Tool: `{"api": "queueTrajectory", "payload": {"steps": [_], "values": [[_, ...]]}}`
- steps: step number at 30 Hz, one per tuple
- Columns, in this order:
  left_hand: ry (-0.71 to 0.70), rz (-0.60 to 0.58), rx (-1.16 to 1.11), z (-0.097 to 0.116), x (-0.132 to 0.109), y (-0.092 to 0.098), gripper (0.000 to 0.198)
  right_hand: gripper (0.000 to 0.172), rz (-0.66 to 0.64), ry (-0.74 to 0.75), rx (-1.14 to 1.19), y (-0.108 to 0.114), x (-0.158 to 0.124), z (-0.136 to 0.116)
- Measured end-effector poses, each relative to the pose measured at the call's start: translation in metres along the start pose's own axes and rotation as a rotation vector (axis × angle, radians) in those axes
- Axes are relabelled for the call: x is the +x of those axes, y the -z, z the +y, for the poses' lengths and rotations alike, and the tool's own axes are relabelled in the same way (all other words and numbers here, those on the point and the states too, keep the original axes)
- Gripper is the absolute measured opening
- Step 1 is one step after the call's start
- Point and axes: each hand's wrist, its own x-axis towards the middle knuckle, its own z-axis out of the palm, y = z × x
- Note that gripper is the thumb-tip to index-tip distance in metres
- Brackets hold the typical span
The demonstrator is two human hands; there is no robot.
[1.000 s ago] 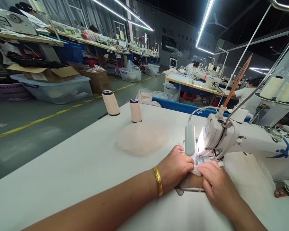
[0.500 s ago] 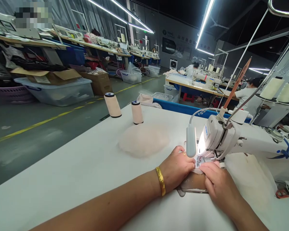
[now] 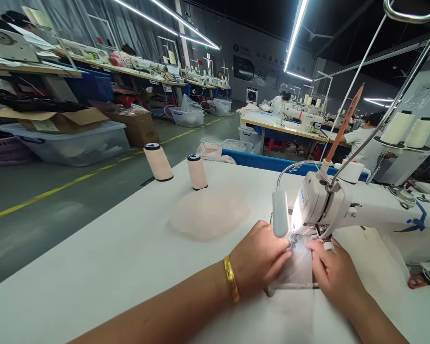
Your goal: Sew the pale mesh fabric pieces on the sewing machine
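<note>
Under the needle end of the sewing machine [image 3: 320,203], flat on the white surface [image 3: 93,267], lies the pale cloth piece [image 3: 298,268]. Its long axis runs away from you: near edge toward your body, far end pointing in at the presser foot, where glare washes it out.

Your L hand [image 3: 261,258] lies on its left side, fingers [image 3: 281,258] stretched out & close together, pressing down, not gripping. Your R hand [image 3: 335,274] sits on the right edge w/ fingers bent; can't tell if they pinch the cloth or just rest on it. There's a gold bangle [image 3: 231,285] on your L wrist.

A small lamp [image 3: 280,219] on a gooseneck hangs just in front of the needle area & blocks part of it. Beyond your L hand is a pale pink fluffy heap [image 3: 209,212]. Behind that, two thread cones [image 3: 158,162] stand upright, well apart from the cloth.

At far right the machine's arm is cut off by the frame edge. The needle itself is too small & bright to make out.
</note>
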Motion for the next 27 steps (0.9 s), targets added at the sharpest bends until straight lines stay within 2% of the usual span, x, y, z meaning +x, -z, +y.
{"api": "queueTrajectory", "payload": {"steps": [3,5,8,11,13,15,18,23,27], "values": [[0.045,0.042,0.072,-0.006,0.000,-0.002,0.015,0.039,-0.153,0.097,0.098,0.004,0.003,-0.007],[0.064,0.011,0.085,-0.008,-0.001,-0.004,0.015,0.038,-0.179,0.101,0.020,0.006,0.004,-0.004],[0.031,-0.005,0.035,-0.003,-0.005,-0.004,0.020,0.032,-0.016,0.009,-0.188,0.009,0.003,0.009],[-0.039,-0.012,-0.072,0.005,-0.008,-0.001,0.021,0.031,0.117,-0.012,-0.158,0.010,0.000,0.013],[-0.072,-0.044,-0.138,0.008,-0.009,0.000,0.017,0.032,0.065,0.037,-0.036,0.009,-0.001,0.006],[-0.084,-0.089,-0.178,0.008,-0.010,0.000,0.011,0.037,-0.079,0.098,0.063,0.008,0.000,-0.004],[-0.079,-0.106,-0.194,0.005,-0.011,-0.003,0.008,0.038,-0.208,0.123,0.076,0.006,0.002,-0.012],[-0.097,-0.043,-0.165,0.004,-0.012,-0.008,0.012,0.034,-0.220,0.116,0.044,0.006,-0.001,-0.010],[-0.121,-0.025,-0.192,0.007,-0.011,-0.003,0.015,0.035,-0.221,0.101,0.093,0.006,-0.003,-0.013]]}}
